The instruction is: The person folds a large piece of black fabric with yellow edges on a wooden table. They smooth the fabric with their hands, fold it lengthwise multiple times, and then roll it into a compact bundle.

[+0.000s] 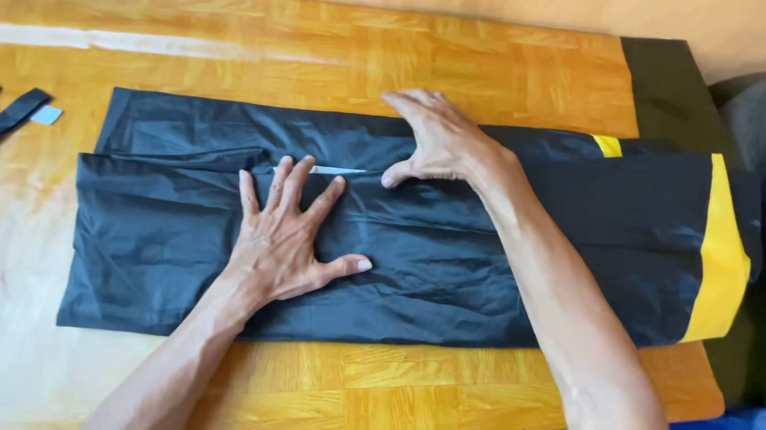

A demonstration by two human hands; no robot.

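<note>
Centre frame, the left hand [284,236] and right hand [435,137] lie open, apart, fingers spread flat on folded black fabric [459,247]. Even downward pressure would likely keep its layers aligned on the wooden table [327,45].

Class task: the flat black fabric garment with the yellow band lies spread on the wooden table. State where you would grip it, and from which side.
Probably the near long edge of the black fabric garment with the yellow band, from the person's side. It lies flat with that edge free near the wooden table front, while the left hand and right hand press its middle and far edge.
</note>
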